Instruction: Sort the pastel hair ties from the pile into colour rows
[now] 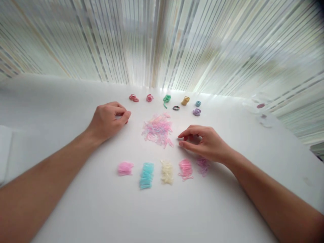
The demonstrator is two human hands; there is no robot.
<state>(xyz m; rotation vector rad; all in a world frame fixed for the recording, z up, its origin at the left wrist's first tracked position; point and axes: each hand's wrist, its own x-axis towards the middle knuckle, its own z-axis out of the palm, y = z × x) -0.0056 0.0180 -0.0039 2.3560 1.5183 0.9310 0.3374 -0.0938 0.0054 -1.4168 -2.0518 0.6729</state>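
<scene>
My left hand (109,119) rests on the white table, curled with its thumb against the fingers; nothing shows in it. To its right lies a loose heap of thin pink and lilac pieces (158,130), too blurred to name exactly. My right hand (199,141) is just right of that heap, thumb and forefinger apart, holding nothing. Nearer to me runs a row of sorted piles: pink (125,168), turquoise (146,175), cream (167,172), coral pink (186,169) and purple (203,165). My right hand partly covers the purple pile.
Along the back sit small coiled bundles: red (134,98), pink-red (149,98), green (166,98), yellow (185,100), blue (198,103) and purple (196,112). A dark beaded ring (176,108) lies among them. Clear round objects (260,105) stand far right. A string curtain (152,44) hangs behind.
</scene>
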